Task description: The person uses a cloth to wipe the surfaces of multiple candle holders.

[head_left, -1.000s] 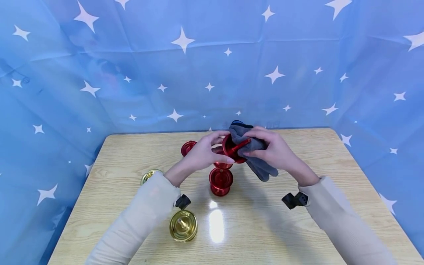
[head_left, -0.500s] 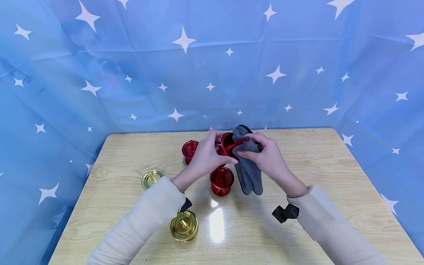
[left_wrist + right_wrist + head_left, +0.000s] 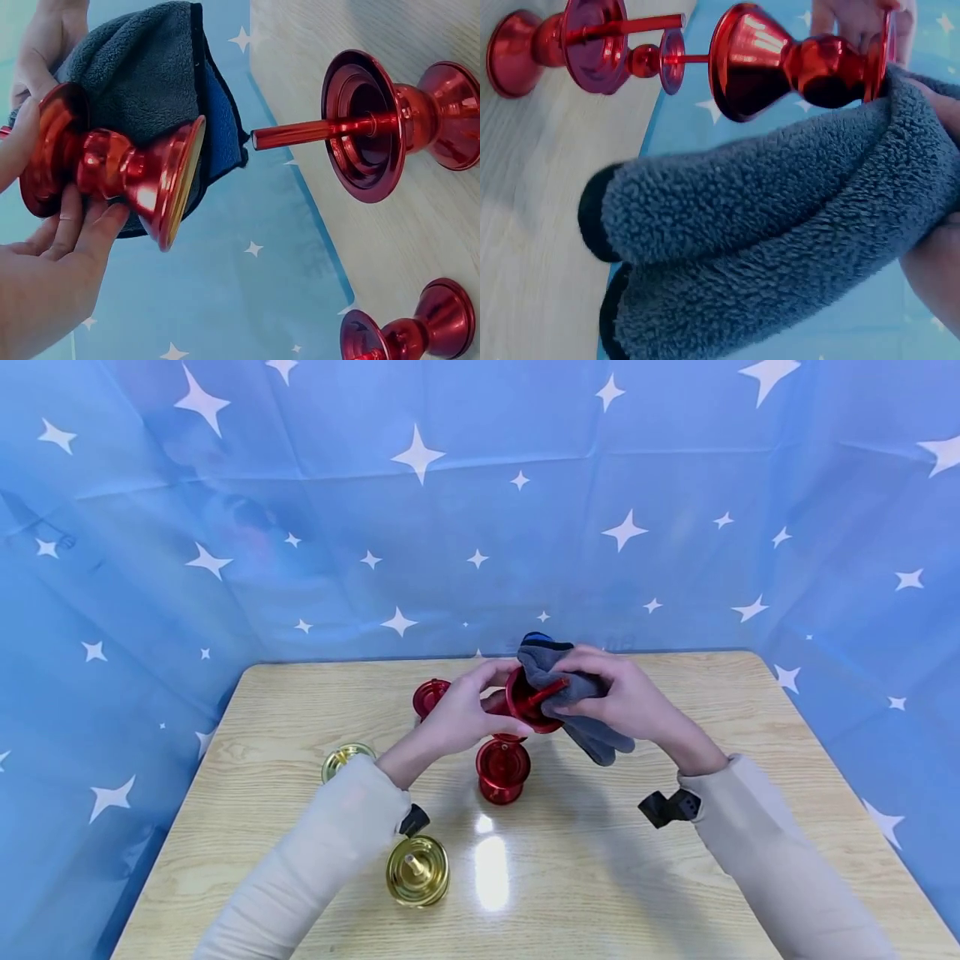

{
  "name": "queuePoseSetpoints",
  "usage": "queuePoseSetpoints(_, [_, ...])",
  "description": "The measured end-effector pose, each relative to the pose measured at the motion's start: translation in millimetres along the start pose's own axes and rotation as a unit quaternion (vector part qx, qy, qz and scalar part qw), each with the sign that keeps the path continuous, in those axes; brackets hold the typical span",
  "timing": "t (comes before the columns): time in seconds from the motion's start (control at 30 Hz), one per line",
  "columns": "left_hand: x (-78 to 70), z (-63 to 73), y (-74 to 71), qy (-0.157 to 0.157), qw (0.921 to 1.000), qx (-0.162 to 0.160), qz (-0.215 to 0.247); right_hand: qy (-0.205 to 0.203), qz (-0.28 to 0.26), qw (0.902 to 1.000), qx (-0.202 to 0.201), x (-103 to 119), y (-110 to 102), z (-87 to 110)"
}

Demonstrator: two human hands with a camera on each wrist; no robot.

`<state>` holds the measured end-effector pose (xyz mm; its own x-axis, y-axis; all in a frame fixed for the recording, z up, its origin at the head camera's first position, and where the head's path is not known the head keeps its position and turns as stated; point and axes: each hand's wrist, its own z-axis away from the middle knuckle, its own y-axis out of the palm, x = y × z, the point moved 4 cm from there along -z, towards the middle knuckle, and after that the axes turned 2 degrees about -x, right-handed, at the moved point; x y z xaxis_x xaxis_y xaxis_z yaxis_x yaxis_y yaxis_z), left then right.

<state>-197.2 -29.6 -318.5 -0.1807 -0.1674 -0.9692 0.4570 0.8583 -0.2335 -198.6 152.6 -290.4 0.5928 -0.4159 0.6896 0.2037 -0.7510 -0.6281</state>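
Head view: you hold a red candlestick [image 3: 103, 161] up off the table [image 3: 570, 893], toward the middle of its back edge, tilted so that its dish [image 3: 521, 697] and spike [image 3: 551, 691] face right. Your left hand [image 3: 465, 714] has its fingers and thumb around the neck. Your right hand [image 3: 624, 697] pinches a grey cloth [image 3: 750, 202] against the dish. The hand's fingertips sink into the folds, so you cannot see quite where they press, and the cloth hides part of the dish.

Just in front of your hands, near the table's middle, a second red candlestick [image 3: 502, 768] stands upright. A third red candlestick [image 3: 430, 695] stands toward the back edge, left of centre, partly behind your left hand. Toward the left edge, your left sleeve [image 3: 315, 860] covers much of a gold candlestick [image 3: 340, 760]. Another gold candlestick [image 3: 417, 871] stands nearer the front edge, which is cut off.

Half a second ago the cloth hung almost straight down; now its tail swings out to the right and a blue patch shows at its top. Your right hand has shifted up and right. The second red candlestick has stayed put.
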Motion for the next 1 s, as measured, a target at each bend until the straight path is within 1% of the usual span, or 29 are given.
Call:
queuePoseSetpoints(0.03, [-0.4, -0.4, 0.7, 0.004, 0.9999, 0.003, -0.010, -0.006, 0.000, 1.0000, 0.003, -0.3, -0.3, -0.2])
queuePoseSetpoints(0.1, [-0.6, -1.2, 2.0, 0.002, 0.9998, 0.010, -0.015, -0.016, -0.004, 0.9999, 0.003, 0.3, -0.4, -0.5])
queuePoseSetpoints(0.2, [0.2, -2.0, 3.4, -0.011, 0.9997, 0.011, -0.020, -0.002, -0.004, 0.9999, -0.010, -1.0, 1.5, -0.4])
queuePoseSetpoints(0.27, [0.7, -2.2, 4.1, -0.017, 0.9995, -0.003, -0.026, 0.034, -0.012, 0.9989, -0.029, -3.8, 4.1, 0.7])
queuePoseSetpoints(0.33, [1.0, -1.8, 4.8, -0.022, 0.9983, -0.027, -0.046, 0.087, -0.023, 0.9945, -0.054, -6.0, 8.1, 2.9])
queuePoseSetpoints(0.4, [0.8, -1.4, 5.7, -0.021, 0.9952, -0.056, -0.078, 0.145, -0.045, 0.9854, -0.077, -8.1, 13.7, 5.8])
queuePoseSetpoints(0.47, [0.8, -0.8, 6.6, -0.021, 0.9911, -0.083, -0.102, 0.196, -0.066, 0.9738, -0.094, -8.2, 20.0, 9.0])
queuePoseSetpoints(0.53, [1.8, 0.0, 7.1, -0.026, 0.9871, -0.102, -0.120, 0.224, -0.080, 0.9657, -0.104, -7.9, 25.3, 11.2])
queuePoseSetpoints(0.6, [3.0, 0.6, 6.9, -0.027, 0.9859, -0.112, -0.121, 0.233, -0.090, 0.9620, -0.109, -7.3, 28.2, 11.9])
queuePoseSetpoints(0.63, [3.4, 0.9, 6.7, -0.026, 0.9863, -0.112, -0.118, 0.232, -0.089, 0.9625, -0.108, -7.3, 28.7, 11.8])
queuePoseSetpoints(0.7, [5.3, 1.1, 6.2, -0.025, 0.9889, -0.103, -0.104, 0.219, -0.077, 0.9677, -0.098, -7.7, 27.4, 10.7])
queuePoseSetpoints(0.73, [6.1, 0.9, 5.7, -0.023, 0.9911, -0.095, -0.090, 0.208, -0.070, 0.9716, -0.087, -8.1, 26.1, 9.9])
queuePoseSetpoints(0.8, [7.1, 0.9, 5.0, -0.021, 0.9958, -0.069, -0.056, 0.180, -0.053, 0.9807, -0.055, -9.1, 22.2, 8.1])
queuePoseSetpoints(0.83, [8.1, 1.1, 4.8, -0.026, 0.9976, -0.052, -0.037, 0.160, -0.045, 0.9854, -0.035, -9.6, 20.0, 7.2])
queuePoseSetpoints(0.9, [9.3, 1.8, 4.5, -0.047, 0.9988, -0.015, -0.005, 0.112, -0.031, 0.9932, 0.008, -9.9, 15.7, 5.2])
queuePoseSetpoints(0.93, [9.4, 2.4, 4.7, -0.058, 0.9983, 0.003, 0.006, 0.087, -0.024, 0.9956, 0.027, -9.5, 13.5, 4.6])
queuePoseSetpoints(1.0, [9.5, 3.3, 5.4, -0.081, 0.9961, 0.032, 0.014, 0.037, -0.014, 0.9976, 0.056, -8.4, 10.1, 3.5])
